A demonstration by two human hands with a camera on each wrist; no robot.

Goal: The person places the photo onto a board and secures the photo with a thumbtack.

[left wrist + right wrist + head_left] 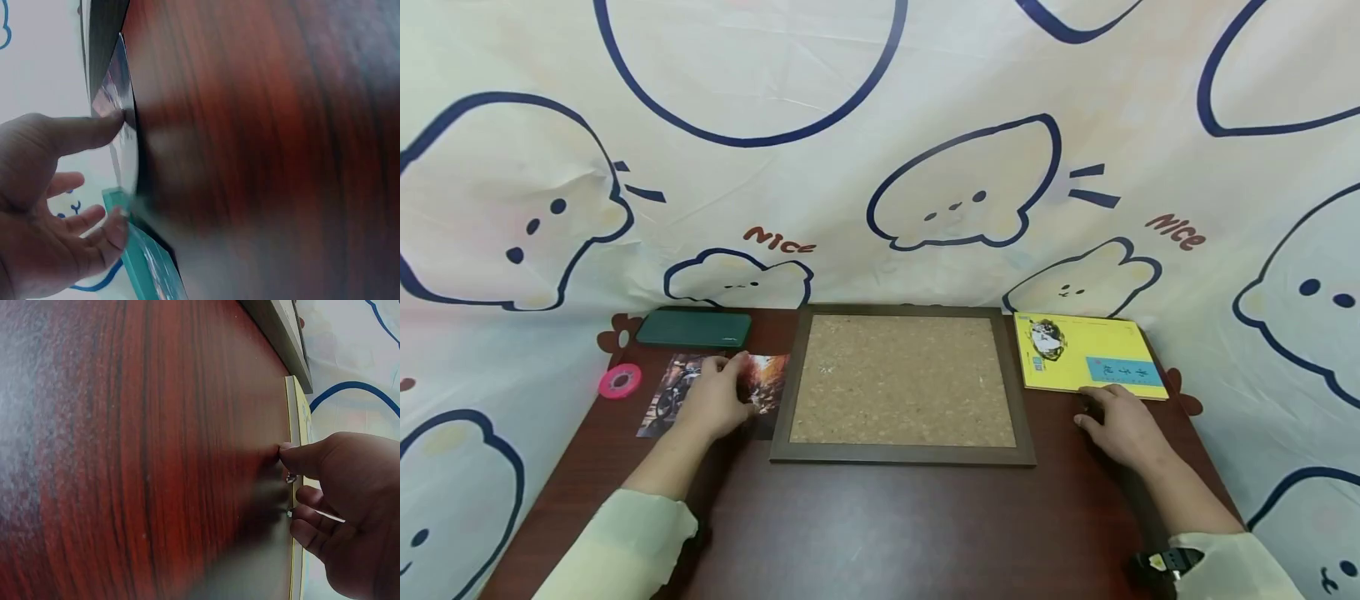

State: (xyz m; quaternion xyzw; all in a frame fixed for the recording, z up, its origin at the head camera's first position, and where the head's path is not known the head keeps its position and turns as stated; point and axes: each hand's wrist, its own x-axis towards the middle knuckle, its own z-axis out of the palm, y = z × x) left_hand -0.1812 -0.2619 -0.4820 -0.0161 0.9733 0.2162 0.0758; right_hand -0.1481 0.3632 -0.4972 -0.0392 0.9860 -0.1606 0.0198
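My left hand [718, 398] lies over a glossy picture print [658, 408], thumb and fingers spread apart. In the left wrist view, its thumb touches the front edge of the print [128, 147], and the other fingers bend loosely beside the teal box [150, 265]. My right hand [1120, 425] is at the front edge of a yellow book [1082, 337] with a blue label. Seen from the right wrist, the thumb and bent fingers stand apart along the edge of the book [297, 569]. Two tiny shiny pieces [290, 478] show by the fingertips.
A brown-framed cork board [902, 379] lies between the hands, its right side close to the book. A dark green box [694, 328] and a pink ring-shaped roll [620, 381] are at the back left. A cartoon-printed cloth [842, 183] rises behind the dark wood table [880, 533].
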